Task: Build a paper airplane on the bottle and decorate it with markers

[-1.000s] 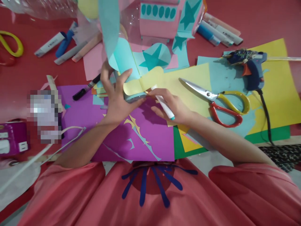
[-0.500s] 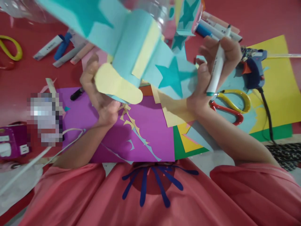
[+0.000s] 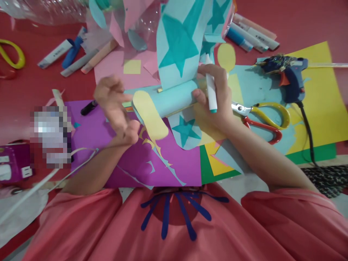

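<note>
My right hand (image 3: 217,92) is wrapped round the tail side of a light-blue paper airplane (image 3: 174,98). A white marker (image 3: 211,90) with a teal end is tucked between the same hand's fingers. Teal stars decorate the plane's wings, one wing standing up and away, the other pointing toward me. A pale yellow paper propeller (image 3: 150,116) sits across the front of the tube-shaped body. Beside the propeller is my left hand (image 3: 115,108), its fingers curved and apart, holding nothing. Whether a fingertip touches the propeller, I cannot tell.
Red-and-yellow-handled scissors (image 3: 261,116) and a blue glue gun (image 3: 290,78) lie to the right. Several markers (image 3: 252,34) rest at the back. Purple paper (image 3: 174,159) with thin scraps lies in front. A clear plastic bottle (image 3: 49,12) is at the back left.
The plane has come down and turned level, its front toward the left. My left hand has let go of it, while my right hand has moved inward and now grips its body.
</note>
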Demonstrator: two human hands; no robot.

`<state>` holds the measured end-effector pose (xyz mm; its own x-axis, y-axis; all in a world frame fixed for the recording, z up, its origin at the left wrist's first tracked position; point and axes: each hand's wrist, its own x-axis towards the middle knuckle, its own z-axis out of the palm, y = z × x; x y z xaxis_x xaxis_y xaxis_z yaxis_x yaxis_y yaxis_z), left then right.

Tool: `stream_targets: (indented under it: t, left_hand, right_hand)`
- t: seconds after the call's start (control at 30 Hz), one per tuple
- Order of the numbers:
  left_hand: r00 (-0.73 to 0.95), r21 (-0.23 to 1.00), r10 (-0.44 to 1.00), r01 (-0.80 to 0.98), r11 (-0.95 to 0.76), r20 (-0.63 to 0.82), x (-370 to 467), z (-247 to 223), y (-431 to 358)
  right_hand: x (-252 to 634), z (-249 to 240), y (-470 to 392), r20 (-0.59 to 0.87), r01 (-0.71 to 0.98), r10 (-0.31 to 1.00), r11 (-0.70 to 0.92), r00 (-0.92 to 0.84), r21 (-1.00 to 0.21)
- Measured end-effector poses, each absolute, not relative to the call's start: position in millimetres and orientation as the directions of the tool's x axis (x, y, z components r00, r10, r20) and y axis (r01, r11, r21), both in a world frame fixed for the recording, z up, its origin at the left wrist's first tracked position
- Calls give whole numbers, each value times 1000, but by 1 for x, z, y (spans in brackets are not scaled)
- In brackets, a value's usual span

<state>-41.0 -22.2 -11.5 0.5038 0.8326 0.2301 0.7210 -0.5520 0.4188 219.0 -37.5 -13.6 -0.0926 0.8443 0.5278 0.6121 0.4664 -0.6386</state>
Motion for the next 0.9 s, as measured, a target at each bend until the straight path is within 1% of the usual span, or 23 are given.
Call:
stream_targets:
  t: [0.03, 0.07, 0.13, 0.17, 0.23, 0.27, 0.3, 0.33, 0.4, 0.43, 0.5, 0.6, 0.67, 0.7, 0.8, 0.9]
  left_hand:
    - [412, 433, 826, 710, -556, 385, -42, -12, -24]
    - [364, 450, 803, 685, -574, 471, -41, -12, -24]
    - [394, 467, 722, 567, -678, 570, -39, -12, -24]
    - [392, 509, 706, 498, -702, 591, -37, -13, -22]
    - [382, 595, 724, 413, -689, 574, -35, -16, -16]
    - [379, 633, 752, 408, -658, 539, -35, -17, -13]
    - [370, 636, 749, 397, -662, 550, -36, -19, -11]
    - [403, 646, 773, 428, -632, 489, -36, -20, -8]
    - [360, 677, 805, 437, -592, 472, -38, -20, -6]
    - [337, 703, 828, 439, -559, 448, -38, -18, -6]
    - [331, 730, 888, 512, -452, 318, -38, -14, -8]
    - [329, 654, 921, 653, -382, 209, -36, -7, -13]
    - [360, 606, 913, 688, -399, 193, -33, -6, -15]
    - [387, 584, 903, 696, -418, 185, -32, -6, -16]
    - [446, 523, 882, 720, -455, 153, -27, -6, -17]
    - [427, 508, 890, 738, -444, 158, -24, -3, -19]
  right_hand:
    - [219, -12, -38, 489, 618, 868, 432, -85, -657]
    - [218, -10, -40, 458, 627, 886, 401, -78, -668]
    - [217, -6, -44, 404, 651, 914, 329, -39, -684]
    - [216, -4, -45, 384, 662, 923, 293, -9, -689]
    - [216, -2, -47, 397, 668, 917, 269, 43, -694]
    - [217, -2, -48, 426, 663, 903, 282, 61, -694]
    - [218, -2, -47, 464, 652, 883, 312, 70, -691]
    - [219, -2, -47, 505, 639, 860, 353, 65, -683]
    - [222, -2, -45, 562, 620, 826, 420, 40, -663]
    - [223, -2, -45, 568, 619, 823, 436, 21, -654]
    - [225, 0, -44, 546, 633, 837, 437, -27, -639]
    - [227, 3, -44, 490, 672, 869, 398, -59, -624]
    - [228, 3, -44, 456, 681, 889, 365, -51, -635]
    - [228, 2, -44, 461, 676, 886, 366, -44, -639]
    - [229, -1, -42, 557, 662, 830, 430, -21, -615]
    - [236, -4, -34, 651, 685, 759, 467, 14, -560]
